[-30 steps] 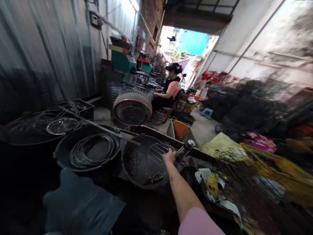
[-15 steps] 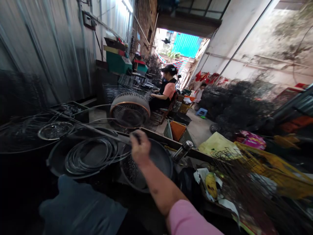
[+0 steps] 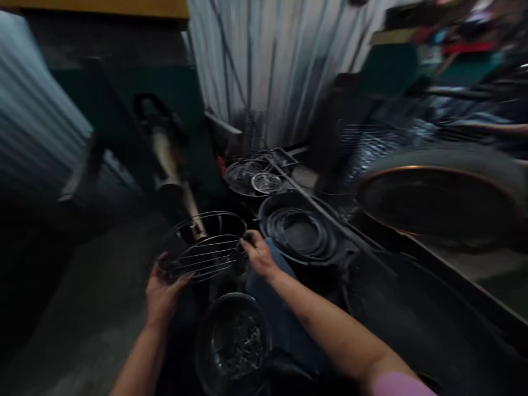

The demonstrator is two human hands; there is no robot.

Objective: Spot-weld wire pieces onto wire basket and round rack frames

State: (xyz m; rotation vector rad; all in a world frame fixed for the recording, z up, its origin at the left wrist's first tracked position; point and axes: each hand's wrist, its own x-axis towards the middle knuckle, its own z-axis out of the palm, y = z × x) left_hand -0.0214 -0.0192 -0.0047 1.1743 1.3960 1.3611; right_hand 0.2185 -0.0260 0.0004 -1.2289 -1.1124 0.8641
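A round wire rack (image 3: 210, 257) with parallel bars and a raised hoop is held between my two hands. My left hand (image 3: 164, 289) is closed on its left edge, with the thumb along the near side. At the right edge, my right hand (image 3: 258, 254) pinches the rim. The rack lies close against a copper-coloured rod (image 3: 197, 223) of a dark green machine (image 3: 175, 110); blur hides whether they touch. Just below my hands stands a bowl (image 3: 199, 344) with many small metal pieces inside.
To the right, a dark basin (image 3: 264, 212) holds coiled wire rings (image 3: 297, 236). A long metal bar (image 3: 330, 212) lies across that basin. Behind it are more wire parts and a small round dish (image 3: 266, 182). A large fan (image 3: 441, 203) stands at the right.
My view has swung left and down, from the room to the machine. My right hand has left the large basin and now holds the rack. My left hand has come into view.
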